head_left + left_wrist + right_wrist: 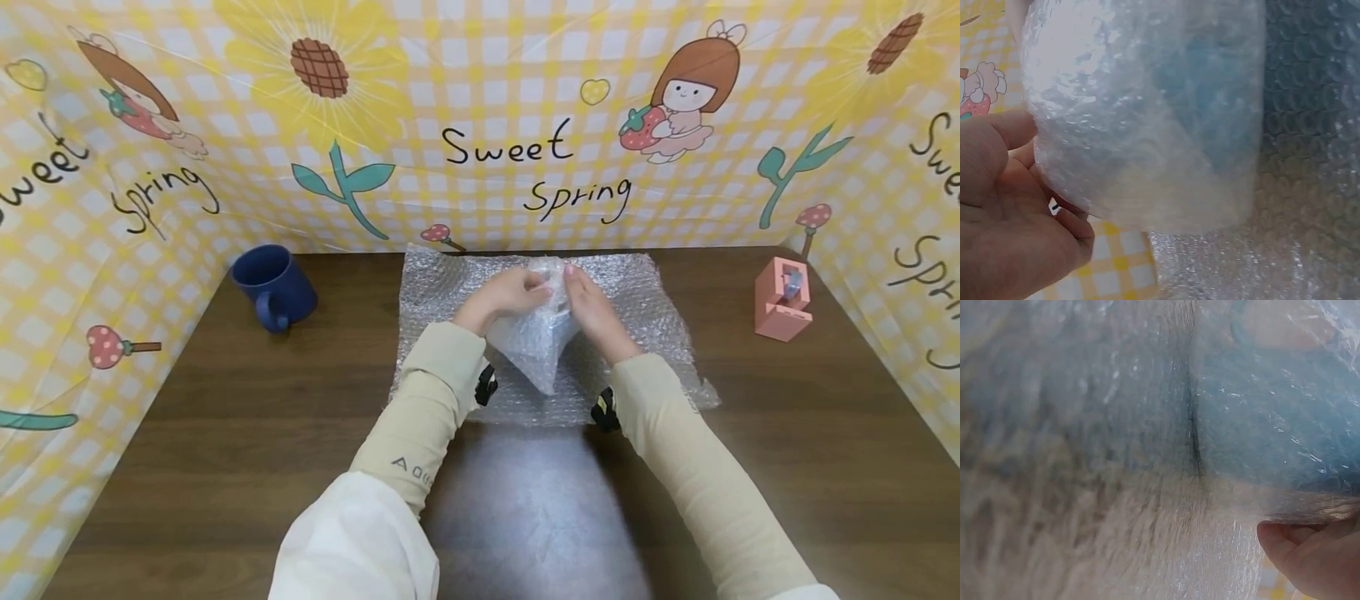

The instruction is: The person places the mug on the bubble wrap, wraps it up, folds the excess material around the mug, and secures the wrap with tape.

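Both hands hold a bubble wrap bundle (536,337) over a flat bubble wrap sheet (435,287) on the table. The bundle narrows to a point toward the person. Bluish color shows through its layers in the left wrist view, but what lies inside is hidden. My left hand (504,298) grips the bundle's upper left side, its thumb and bent fingers at the edge of the wrap (1147,144). On the other side, my right hand (596,312) pinches the upper right edge. The right wrist view has that hand's fingertips (1272,534) under the lower border of the wrap (1272,425).
A dark blue mug (273,287) stands at the back left of the brown wooden table (225,467). At the back right is a pink tape dispenser (782,300). Yellow checked cloth walls (495,75) enclose the back and both sides.
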A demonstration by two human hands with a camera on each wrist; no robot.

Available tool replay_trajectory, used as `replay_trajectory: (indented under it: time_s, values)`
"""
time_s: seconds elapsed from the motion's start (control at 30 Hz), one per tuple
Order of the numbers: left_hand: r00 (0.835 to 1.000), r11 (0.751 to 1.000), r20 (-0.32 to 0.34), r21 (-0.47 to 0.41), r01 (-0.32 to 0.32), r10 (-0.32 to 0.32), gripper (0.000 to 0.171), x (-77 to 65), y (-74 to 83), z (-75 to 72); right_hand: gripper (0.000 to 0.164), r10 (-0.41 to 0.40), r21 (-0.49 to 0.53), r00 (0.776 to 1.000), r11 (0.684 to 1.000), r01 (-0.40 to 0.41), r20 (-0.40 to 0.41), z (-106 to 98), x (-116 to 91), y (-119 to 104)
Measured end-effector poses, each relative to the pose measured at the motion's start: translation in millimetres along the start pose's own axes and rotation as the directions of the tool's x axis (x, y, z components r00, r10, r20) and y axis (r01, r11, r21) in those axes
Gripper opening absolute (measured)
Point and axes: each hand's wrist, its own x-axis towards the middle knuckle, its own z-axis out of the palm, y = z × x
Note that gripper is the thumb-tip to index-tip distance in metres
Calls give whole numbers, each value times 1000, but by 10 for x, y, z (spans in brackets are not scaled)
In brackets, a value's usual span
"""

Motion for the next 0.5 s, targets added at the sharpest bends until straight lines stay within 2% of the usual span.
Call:
replay_trajectory:
  time_s: [0.1, 0.27, 0.43, 0.5]
  values:
    - [1000, 999, -8, -41, 15, -15, 48, -2, 2, -15, 58, -7, 13, 1000, 1000, 7, 13, 6, 6, -8]
    - [999, 998, -48, -60, 12, -15, 41, 6, -4, -2, 59, -12, 7, 998, 1000, 12, 63, -34, 14, -46]
    - [994, 1000, -106, -27, 1, -4, 28, 4, 4, 29, 63, -7, -21, 983, 1000, 11, 184, -145, 20, -83]
    - [990, 1000, -138, -14, 6, -8, 23, 1, 13, 43, 65, 24, -37, 979, 999, -17, 204, -219, 26, -87]
